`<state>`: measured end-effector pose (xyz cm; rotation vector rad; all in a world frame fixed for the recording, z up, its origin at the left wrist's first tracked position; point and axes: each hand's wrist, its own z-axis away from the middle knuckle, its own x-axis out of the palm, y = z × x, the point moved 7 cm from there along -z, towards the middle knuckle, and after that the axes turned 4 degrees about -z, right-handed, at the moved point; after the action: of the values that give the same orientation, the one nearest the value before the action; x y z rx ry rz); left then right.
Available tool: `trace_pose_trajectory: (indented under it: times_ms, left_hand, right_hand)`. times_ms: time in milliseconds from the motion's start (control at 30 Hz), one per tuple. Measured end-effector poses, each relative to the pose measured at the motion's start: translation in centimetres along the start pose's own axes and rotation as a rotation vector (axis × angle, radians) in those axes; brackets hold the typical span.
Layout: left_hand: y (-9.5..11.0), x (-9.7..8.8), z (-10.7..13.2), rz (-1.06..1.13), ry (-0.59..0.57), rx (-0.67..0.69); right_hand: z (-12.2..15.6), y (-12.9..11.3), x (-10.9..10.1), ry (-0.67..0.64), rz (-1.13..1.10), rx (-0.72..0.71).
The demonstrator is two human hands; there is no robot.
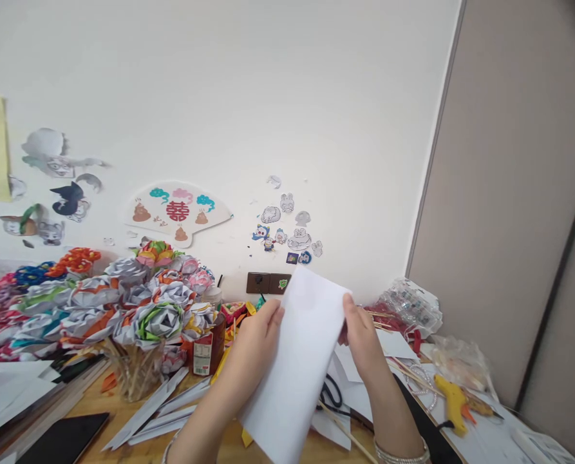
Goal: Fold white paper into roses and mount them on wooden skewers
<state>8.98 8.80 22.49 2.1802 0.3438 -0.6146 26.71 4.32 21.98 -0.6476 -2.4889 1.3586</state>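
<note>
A white sheet of paper point(302, 351), apparently folded lengthwise, is held up in front of me over the table, tilted with its upper end away from me. My left hand point(263, 328) grips its left edge, with the thumb along the side and the other fingers hidden behind. At the upper right corner my right hand point(359, 325) pinches the sheet between thumb and fingers. Beneath the paper lie black-handled scissors point(332, 393), partly covered, along with loose white paper pieces and a thin wooden stick point(348, 430).
Many folded paper flowers point(123, 296) crowd the left, some in a jar of sticks point(137, 370). A dark phone-like slab point(65, 438) and folded paper strips point(152, 412) lie in front. A yellow glue gun point(454, 405) and plastic bags point(407, 306) sit right. The wall point(316, 96) stands behind.
</note>
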Motion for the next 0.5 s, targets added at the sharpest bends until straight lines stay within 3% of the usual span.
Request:
trace_pose_trajectory:
  times_ms: [67, 200, 367, 500]
  left_hand:
    - [-0.1, -0.6, -0.1, -0.004, 0.035, -0.011]
    - [-0.2, -1.6, -0.2, -0.004, 0.084, -0.018]
    - [-0.4, -2.7, -0.2, 0.013, 0.144, -0.031]
    - [-0.2, -3.3, -0.2, 0.044, 0.17, -0.026]
  right_hand:
    - [0.0, -0.1, 1.1, -0.112, 0.07, -0.06]
    - [-0.1, 0.1, 1.9, -0.11, 0.079, -0.116]
    - [0.4, 0.3, 3.5, -0.255, 0.07, -0.108]
    - [0.6, 0.6, 4.2, -0.288, 0.031, -0.11]
